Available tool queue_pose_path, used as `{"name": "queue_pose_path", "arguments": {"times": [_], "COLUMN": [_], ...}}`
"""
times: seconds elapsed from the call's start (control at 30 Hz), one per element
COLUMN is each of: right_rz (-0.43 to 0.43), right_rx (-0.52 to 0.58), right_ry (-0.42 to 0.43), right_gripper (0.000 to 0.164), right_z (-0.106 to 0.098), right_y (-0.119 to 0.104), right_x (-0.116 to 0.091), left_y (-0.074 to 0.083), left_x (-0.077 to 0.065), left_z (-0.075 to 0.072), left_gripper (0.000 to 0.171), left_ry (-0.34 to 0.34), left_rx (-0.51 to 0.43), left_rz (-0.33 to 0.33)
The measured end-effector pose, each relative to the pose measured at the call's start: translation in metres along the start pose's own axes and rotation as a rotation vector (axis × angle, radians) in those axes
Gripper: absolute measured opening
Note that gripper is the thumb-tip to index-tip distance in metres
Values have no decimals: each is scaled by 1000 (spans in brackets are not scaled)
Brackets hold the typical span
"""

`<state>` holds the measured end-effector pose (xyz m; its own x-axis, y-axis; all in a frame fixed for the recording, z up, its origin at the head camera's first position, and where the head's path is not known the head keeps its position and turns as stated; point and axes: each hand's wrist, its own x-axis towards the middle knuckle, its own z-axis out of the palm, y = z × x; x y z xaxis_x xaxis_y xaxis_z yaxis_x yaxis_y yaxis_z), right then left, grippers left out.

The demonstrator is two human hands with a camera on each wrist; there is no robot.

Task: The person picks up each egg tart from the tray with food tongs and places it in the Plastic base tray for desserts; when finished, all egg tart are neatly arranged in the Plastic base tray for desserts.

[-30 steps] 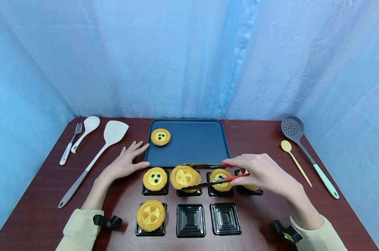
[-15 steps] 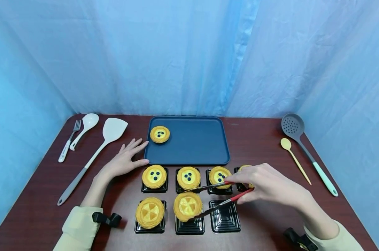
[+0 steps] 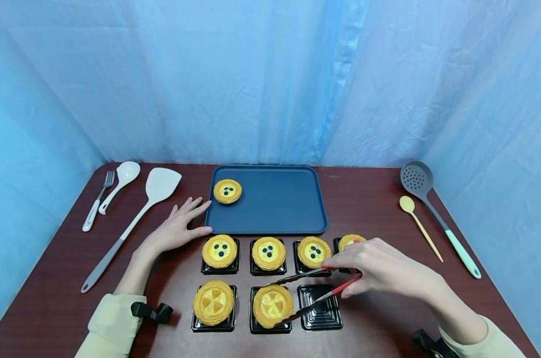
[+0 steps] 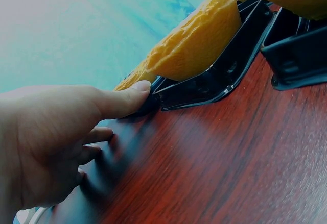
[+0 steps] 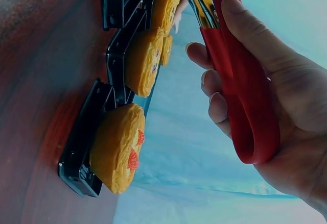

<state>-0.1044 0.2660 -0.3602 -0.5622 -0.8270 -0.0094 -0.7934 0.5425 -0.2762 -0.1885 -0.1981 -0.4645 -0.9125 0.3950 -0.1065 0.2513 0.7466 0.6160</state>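
Observation:
My right hand [image 3: 382, 266] grips red-handled tongs [image 3: 342, 287], seen close up as red grips [image 5: 240, 91] in the right wrist view. The tongs' arms are spread, their tips beside a fruit-wedge tart [image 3: 272, 306] that sits in the middle front black plastic tray [image 3: 270, 329]. Whether the tips touch it, I cannot tell. My left hand [image 3: 176, 231] lies with fingers extended at the left edge of a blue tray [image 3: 279, 199]. In the left wrist view its thumb [image 4: 127, 99] reaches a black plastic tray [image 4: 204, 86] bearing a tart [image 4: 199, 40].
Tarts fill the back row of black trays; the rightmost [image 5: 120, 150] has red pieces. Another fruit-wedge tart [image 3: 214, 302] sits front left, beside a bare black tray [image 3: 319, 311]. One blueberry tart [image 3: 227, 191] is on the blue tray. A spatula [image 3: 162, 185] and skimmer [image 3: 416, 179] flank everything.
My right hand brought the fruit-wedge tart in the tongs from above the back row down into the middle front tray. The tongs' arms then spread wider. My left hand stayed put.

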Motion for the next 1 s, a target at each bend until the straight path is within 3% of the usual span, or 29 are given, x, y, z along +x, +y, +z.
{"name": "queue_pose_path", "arguments": {"times": [1.0], "right_rz": [49], "right_rx": [35], "right_ry": [-50], "right_gripper": [53], "right_z": [4], "right_y": [-1], "right_x": [1], "left_y": [-1], "left_x": [0], "left_z": [1], "left_gripper": [80], "left_ry": [2], "left_rx": [1], "left_rz": [1]}}
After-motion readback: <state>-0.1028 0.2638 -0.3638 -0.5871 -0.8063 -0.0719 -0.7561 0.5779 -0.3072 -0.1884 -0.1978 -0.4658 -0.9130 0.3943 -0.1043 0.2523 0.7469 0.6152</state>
